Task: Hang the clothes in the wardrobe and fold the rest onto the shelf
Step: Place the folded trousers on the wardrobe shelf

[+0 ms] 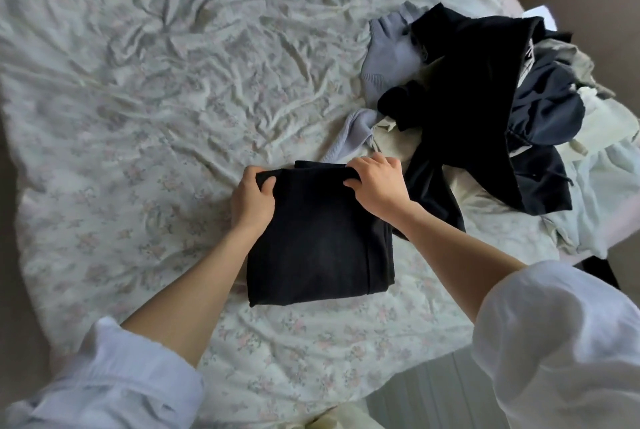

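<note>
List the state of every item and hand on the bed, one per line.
Black garment: folded into a rectangle, flat on the bed.
Left hand: grips the garment's far left corner.
Right hand: grips its far right corner.
Clothes pile: unfolded, heaped.
Bedsheet: wrinkled.

A folded garment (320,238) lies on the bed (156,82), near its front edge. The left hand (252,198) holds its far left corner, the right hand (375,186) its far right corner. A pile of clothes (485,110) sits behind it to the right.
</note>
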